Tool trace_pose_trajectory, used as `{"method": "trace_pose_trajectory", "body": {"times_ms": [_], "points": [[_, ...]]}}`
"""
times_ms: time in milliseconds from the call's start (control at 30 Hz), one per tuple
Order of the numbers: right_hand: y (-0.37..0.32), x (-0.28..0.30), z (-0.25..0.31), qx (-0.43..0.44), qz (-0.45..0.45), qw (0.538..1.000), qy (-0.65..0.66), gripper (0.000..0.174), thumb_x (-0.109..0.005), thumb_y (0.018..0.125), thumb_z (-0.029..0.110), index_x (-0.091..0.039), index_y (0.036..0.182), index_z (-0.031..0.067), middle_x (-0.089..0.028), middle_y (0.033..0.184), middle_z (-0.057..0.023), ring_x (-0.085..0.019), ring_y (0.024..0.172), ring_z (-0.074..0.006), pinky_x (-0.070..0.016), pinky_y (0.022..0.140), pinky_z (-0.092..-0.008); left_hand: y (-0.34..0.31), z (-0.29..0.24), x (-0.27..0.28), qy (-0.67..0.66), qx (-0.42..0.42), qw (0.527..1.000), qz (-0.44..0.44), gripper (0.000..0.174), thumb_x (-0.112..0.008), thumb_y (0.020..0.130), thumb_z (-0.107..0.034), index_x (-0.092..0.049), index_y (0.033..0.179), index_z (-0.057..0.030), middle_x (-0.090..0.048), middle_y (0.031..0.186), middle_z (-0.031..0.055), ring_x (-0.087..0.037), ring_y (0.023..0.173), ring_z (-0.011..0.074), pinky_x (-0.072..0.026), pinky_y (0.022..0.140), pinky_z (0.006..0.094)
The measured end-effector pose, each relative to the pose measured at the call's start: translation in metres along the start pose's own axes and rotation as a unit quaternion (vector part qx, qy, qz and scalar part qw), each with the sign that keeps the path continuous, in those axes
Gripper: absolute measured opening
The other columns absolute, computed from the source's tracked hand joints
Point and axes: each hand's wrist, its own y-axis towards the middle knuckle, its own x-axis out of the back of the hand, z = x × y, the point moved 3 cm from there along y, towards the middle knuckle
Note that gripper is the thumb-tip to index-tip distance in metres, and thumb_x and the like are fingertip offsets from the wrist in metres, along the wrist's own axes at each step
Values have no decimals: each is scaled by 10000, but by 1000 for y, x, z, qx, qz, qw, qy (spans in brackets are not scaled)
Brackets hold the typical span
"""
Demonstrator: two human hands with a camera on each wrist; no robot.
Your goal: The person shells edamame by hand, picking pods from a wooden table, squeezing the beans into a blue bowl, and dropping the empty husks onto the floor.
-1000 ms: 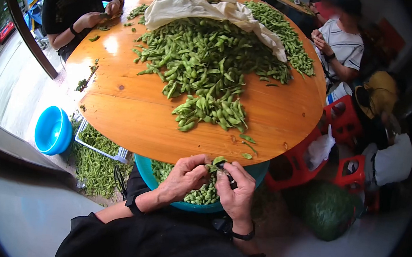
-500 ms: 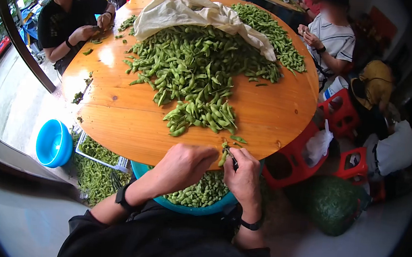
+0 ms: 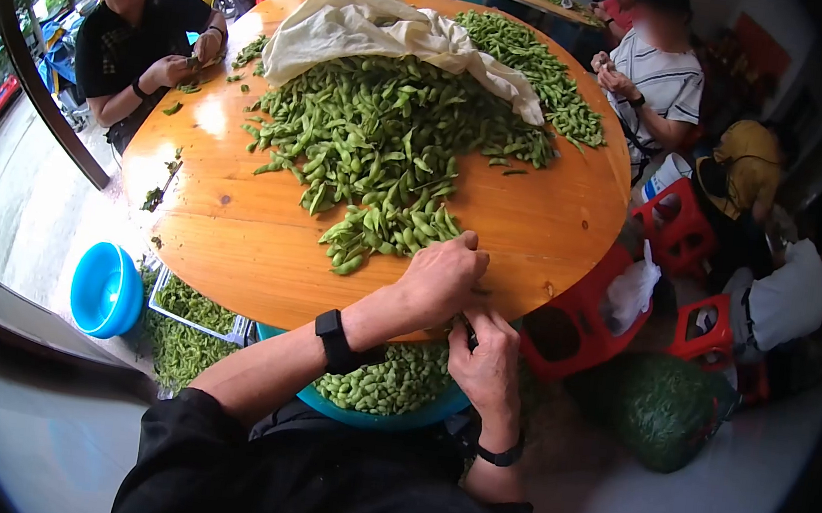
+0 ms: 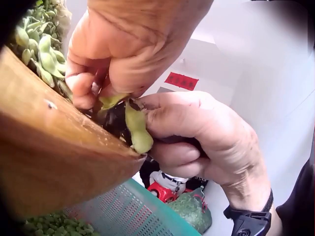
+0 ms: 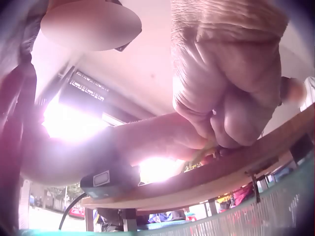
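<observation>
My left hand (image 3: 444,275) is over the table's front edge with bent fingers. In the left wrist view its fingertips pinch a yellowish-green soybean pod (image 4: 110,101). Just below it, my right hand (image 3: 487,360) grips a small black tool (image 4: 117,120), its far end hidden by the hands. A second, plumper soybean pod (image 4: 139,130) lies along that tool against my right thumb and finger. The big heap of soybean pods (image 3: 373,142) starts right beyond my left hand. Under my hands stands a teal basket (image 3: 384,421) of soybean pods (image 3: 393,380).
A cream cloth (image 3: 384,33) covers the back of the heap on the round wooden table (image 3: 230,258). Two people sit across at left and right. On the floor are a blue basin (image 3: 107,290), a white crate (image 3: 199,319) and a green sack (image 3: 665,413); red stools (image 3: 579,324) stand to the right.
My left hand has come away from the right hand's front, swung right and forward over the table edge, and now covers the loose pods there. My right hand stays low, keeping the black tool.
</observation>
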Motion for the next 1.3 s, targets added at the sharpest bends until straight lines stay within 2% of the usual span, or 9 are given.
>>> {"method": "trace_pose_trajectory", "body": {"times_ms": [333,500,600,700,800,933,1167,1267,1300], "points": [[22,8,-16,18,2,996,-91,183,-596,799,-17,-637,977,-30,-615,863,-236,-615,825,-417,-503,728,-469,-18,0,28,-184,-10,969,-164,144,-650,753,36,-579,864,-23,-631,792,131,-655,715,335,-519,612,397],[8,87,-112,-150,-133,914,-353,186,-538,805,31,-645,942,-36,-632,863,-260,-609,832,-446,-490,744,-502,-30,-23,-16,-208,-70,975,-31,362,-598,792,33,-542,1150,47,-594,1094,227,-597,1009,402,-526,816,447],[4,95,-68,-114,-208,956,-172,183,-562,851,17,-634,1006,-51,-632,857,-212,-624,791,-379,-491,733,-437,-34,-44,5,-292,-122,947,-61,366,-563,820,73,-549,1183,23,-560,1178,220,-589,1053,389,-526,849,424],[0,63,-32,-115,-150,981,-38,184,-573,834,-36,-627,1010,-48,-613,842,-181,-627,765,-276,-492,706,-361,-44,-32,44,-293,-105,942,-128,293,-556,837,95,-600,1113,10,-596,1130,194,-619,1029,359,-533,827,391],[6,20,26,4,-12,1000,-20,203,-576,812,-55,-636,1005,-33,-597,847,-178,-627,761,-348,-495,661,-387,-49,4,70,-239,30,954,-178,204,-588,847,69,-654,1024,-7,-653,975,143,-661,908,319,-539,738,371],[10,-26,28,52,75,994,-60,199,-610,823,-15,-621,1020,-34,-540,962,-213,-620,831,-413,-507,699,-477,-42,34,66,-50,32,989,-134,189,-612,836,-15,-665,1015,-46,-589,870,122,-617,798,328,-510,669,410],[28,60,-71,-63,-55,947,-309,235,-574,822,0,-619,1052,-25,-560,952,-235,-579,897,-413,-478,791,-470,-36,44,48,99,40,994,-12,248,-571,817,-62,-634,1053,-109,-535,950,104,-604,893,315,-507,701,424],[16,107,-115,-241,-124,865,-422,219,-595,855,63,-610,1016,-84,-581,955,-256,-586,889,-427,-479,814,-489,-38,45,44,115,42,992,-24,230,-571,819,-64,-633,1036,-110,-529,952,102,-602,897,309,-507,694,420],[14,109,-105,-191,-171,874,-412,221,-599,861,71,-612,1023,-80,-587,955,-258,-589,886,-429,-480,801,-488,-37,46,45,115,44,992,-26,230,-571,819,-64,-633,1036,-110,-529,952,102,-602,897,309,-507,694,420]]}}
